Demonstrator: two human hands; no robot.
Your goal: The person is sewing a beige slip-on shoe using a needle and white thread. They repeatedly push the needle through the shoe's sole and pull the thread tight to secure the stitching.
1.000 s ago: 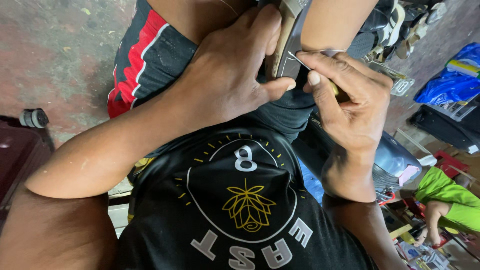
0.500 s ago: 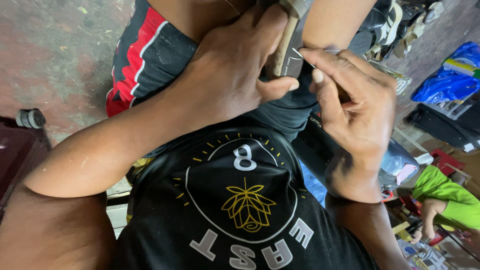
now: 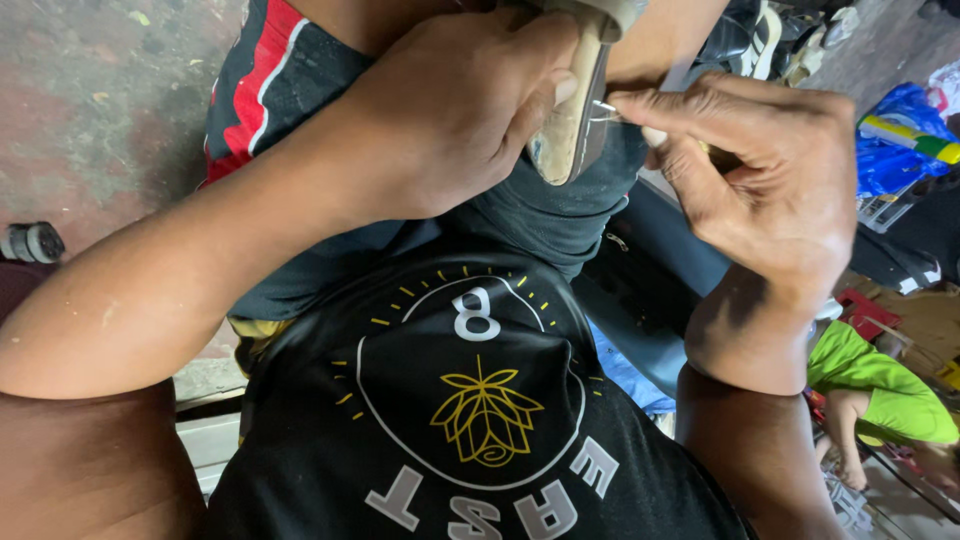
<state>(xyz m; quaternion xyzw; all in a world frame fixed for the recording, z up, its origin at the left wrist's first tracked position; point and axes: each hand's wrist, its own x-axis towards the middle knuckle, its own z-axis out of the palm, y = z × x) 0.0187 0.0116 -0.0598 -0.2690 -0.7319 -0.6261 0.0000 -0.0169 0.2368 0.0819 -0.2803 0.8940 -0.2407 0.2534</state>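
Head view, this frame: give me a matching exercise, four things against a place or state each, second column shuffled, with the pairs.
1. left hand
2. right hand
3. shoe sole
4. blue plastic bag

a. lies at the right edge
b. grips the sole from the left
c. pinches a thin metal needle
d. held edge-on between both hands

Pairs: 1-b, 2-c, 3-d, 4-a

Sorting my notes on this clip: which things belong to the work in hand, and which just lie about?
In hand:
left hand gripping the worn tan shoe sole;
right hand pinching a thin metal needle.

Lying about:
blue plastic bag;
bright green cloth;
dark round can.
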